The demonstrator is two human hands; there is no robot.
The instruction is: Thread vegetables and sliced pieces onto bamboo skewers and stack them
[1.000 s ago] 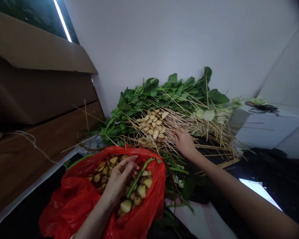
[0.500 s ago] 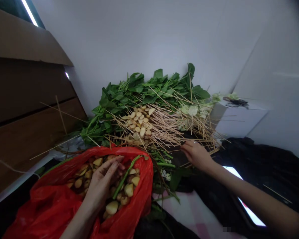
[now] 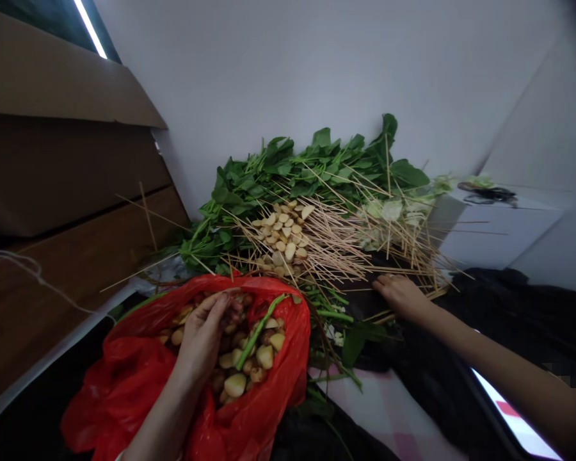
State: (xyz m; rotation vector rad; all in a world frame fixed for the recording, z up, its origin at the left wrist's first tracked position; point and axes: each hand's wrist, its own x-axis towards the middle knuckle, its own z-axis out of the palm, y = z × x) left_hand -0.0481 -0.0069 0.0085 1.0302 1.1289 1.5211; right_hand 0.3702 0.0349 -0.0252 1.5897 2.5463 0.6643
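A red plastic bag [image 3: 264, 410] lies open in front of me, full of small cut potato pieces [image 3: 235, 384] with a green stem [image 3: 259, 330] across them. My left hand [image 3: 204, 336] is inside the bag, fingers curled down among the pieces; what it grips is hidden. My right hand [image 3: 400, 294] lies palm down at the near edge of a pile of bamboo skewers [image 3: 336, 250], fingers closed on thin sticks. Skewered potato slices [image 3: 283, 237] rest on the pile.
Leafy greens [image 3: 297, 176] are heaped against the white wall behind the skewers. Brown cardboard boxes [image 3: 67, 173] stand at left. A white box [image 3: 489, 230] sits at right, with dark cloth [image 3: 523, 307] and a pink checked cloth [image 3: 388, 422] near me.
My right hand has drawn back from the middle of the skewer pile to its near right edge. My left hand stays in the bag, fingers curling deeper among the potatoes.
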